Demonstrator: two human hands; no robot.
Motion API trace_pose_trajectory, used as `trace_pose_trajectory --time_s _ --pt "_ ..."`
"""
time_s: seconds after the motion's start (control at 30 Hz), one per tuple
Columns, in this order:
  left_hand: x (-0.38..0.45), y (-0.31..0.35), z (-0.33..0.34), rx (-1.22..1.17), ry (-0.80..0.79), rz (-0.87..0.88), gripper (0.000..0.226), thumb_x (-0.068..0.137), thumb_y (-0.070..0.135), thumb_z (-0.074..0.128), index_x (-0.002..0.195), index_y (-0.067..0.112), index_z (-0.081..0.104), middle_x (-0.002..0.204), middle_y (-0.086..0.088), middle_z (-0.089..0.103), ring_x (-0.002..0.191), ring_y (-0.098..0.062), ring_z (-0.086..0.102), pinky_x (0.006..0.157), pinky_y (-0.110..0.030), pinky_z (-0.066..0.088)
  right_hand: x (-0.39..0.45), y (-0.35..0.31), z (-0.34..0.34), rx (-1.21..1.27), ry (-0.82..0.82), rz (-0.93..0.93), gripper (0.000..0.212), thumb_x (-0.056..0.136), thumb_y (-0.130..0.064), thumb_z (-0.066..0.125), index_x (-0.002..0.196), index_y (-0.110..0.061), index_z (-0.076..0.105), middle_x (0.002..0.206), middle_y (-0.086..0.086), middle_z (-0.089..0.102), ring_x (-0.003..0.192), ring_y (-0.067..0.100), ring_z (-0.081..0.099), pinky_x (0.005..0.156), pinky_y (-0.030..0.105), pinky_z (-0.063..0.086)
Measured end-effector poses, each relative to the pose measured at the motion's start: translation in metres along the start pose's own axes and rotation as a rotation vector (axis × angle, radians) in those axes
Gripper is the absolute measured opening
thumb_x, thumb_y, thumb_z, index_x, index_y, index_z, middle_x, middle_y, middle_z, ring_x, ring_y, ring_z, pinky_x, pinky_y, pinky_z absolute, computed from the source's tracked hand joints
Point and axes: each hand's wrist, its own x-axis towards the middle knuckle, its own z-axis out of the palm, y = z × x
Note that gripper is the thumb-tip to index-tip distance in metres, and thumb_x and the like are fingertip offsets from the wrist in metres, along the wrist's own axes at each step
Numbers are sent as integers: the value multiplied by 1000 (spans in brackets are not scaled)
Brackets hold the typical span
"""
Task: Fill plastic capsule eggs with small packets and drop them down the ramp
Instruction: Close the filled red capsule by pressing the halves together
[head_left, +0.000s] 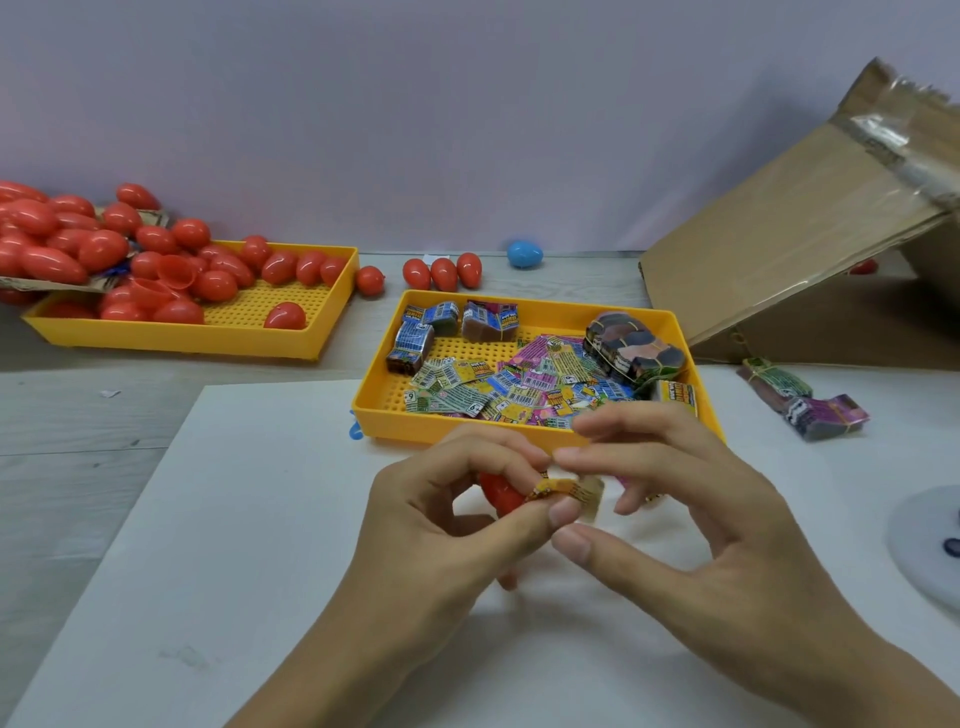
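My left hand (447, 525) grips a red capsule egg half (500, 493) above a white sheet. A small yellow packet (563, 491) sticks out of the egg's mouth, pinched between my left thumb and the fingertips of my right hand (691, 525). A second, pink packet (626, 480) shows behind my right fingers. Just beyond the hands, a yellow tray (384, 410) holds several loose packets (519, 384) and banded bundles. The cardboard ramp (810, 228) slopes up at the far right.
A second yellow tray (187, 338) at the far left is heaped with red eggs (104, 244). Three red eggs (442, 273) and a blue egg (524, 253) lie by the wall. Banded packet bundles (802, 402) lie right of the near tray. A grey round object (924, 545) sits at the right edge.
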Motion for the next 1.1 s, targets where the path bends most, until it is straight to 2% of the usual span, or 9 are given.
trace_pose_trajectory --time_s 0.13,0.23,0.3,0.47,0.6,0.73,0.9,0.97,1.1 --pt "0 1 0 2 14 9 14 68 24 83 73 15 73 95 -5 69 57 -12 59 45 -31 49 1 -3 -2 -132 73 -82 26 80 -39 74 104 -29 73 122 -3 61 98 13 63 72 22 49" --pt "1 1 0 -12 40 0 17 67 24 83 73 12 73 94 -7 69 56 -14 57 44 -30 48 2 -5 -3 -240 118 -167 26 82 -36 73 104 -23 73 122 2 61 105 18 63 77 29 53" --pt "1 1 0 -27 51 -7 17 66 23 83 72 11 73 93 -8 69 59 -18 57 44 -29 48 2 -6 -5 -275 123 -198 30 82 -34 74 108 -19 72 124 5 60 106 19 63 79 27 53" --pt "1 -1 -1 -25 45 -5 17 66 23 84 73 12 73 93 -7 69 58 -16 57 44 -29 48 2 -4 -5 -265 124 -198 28 83 -33 74 108 -19 73 122 5 61 103 20 63 72 28 53" --pt "2 -1 0 -18 46 3 17 65 23 85 73 12 73 94 -9 69 63 -19 58 44 -28 48 2 -4 -5 -253 126 -178 24 82 -34 74 99 -18 77 119 2 63 104 20 63 74 29 53" --pt "0 0 0 -10 21 0 15 65 23 85 74 15 74 95 -6 69 60 -15 57 45 -29 48 1 -3 -5 -242 85 -151 15 82 -34 73 90 -21 75 121 -1 60 108 20 61 77 26 51" --pt "0 2 1 23 -51 -16 14 67 23 85 77 18 77 97 -5 69 70 -15 61 46 -29 50 0 0 -6 -279 -30 -111 16 84 -32 66 98 -27 71 130 -6 52 113 19 56 82 19 44" --pt "-1 2 2 29 -62 -12 13 67 23 85 78 20 78 97 -5 69 72 -15 62 46 -30 50 0 0 -5 -259 -12 -115 13 86 -30 64 96 -27 72 122 -7 57 105 18 59 78 16 43" --pt "-1 3 1 -57 -33 -31 20 68 20 81 87 17 78 97 -5 69 66 -16 62 51 -29 52 3 0 -4 -217 70 -110 12 88 -27 64 95 -33 71 101 -12 64 91 15 61 62 21 45"
